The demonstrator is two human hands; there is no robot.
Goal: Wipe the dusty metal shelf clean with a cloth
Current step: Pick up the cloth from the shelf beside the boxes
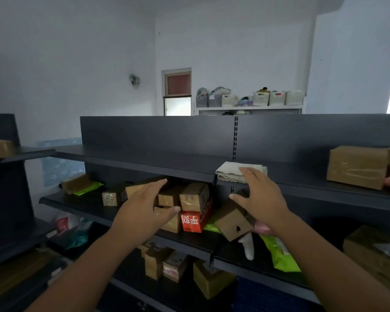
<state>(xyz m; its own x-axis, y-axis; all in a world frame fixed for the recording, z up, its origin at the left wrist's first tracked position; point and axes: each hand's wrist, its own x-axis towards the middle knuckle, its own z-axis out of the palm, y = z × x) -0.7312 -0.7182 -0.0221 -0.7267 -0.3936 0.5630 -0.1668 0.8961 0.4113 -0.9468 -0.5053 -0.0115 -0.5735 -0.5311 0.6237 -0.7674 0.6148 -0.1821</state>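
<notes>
A folded whitish cloth (232,171) lies near the front edge of the top dark metal shelf (158,159). My right hand (260,198) is raised in front of it, fingers spread, with the fingertips just reaching the cloth's front edge; it holds nothing. My left hand (148,203) is open too, palm turned inward, hovering in front of the cardboard boxes (191,197) on the shelf one level down. Whether either hand touches anything I cannot tell.
A taped cardboard box (356,166) stands on the top shelf at the right. The middle shelf (77,202) carries several small boxes, a red carton (195,221) and green packets (282,253). More boxes fill the lower shelf (167,264). Another rack (20,153) stands at the left.
</notes>
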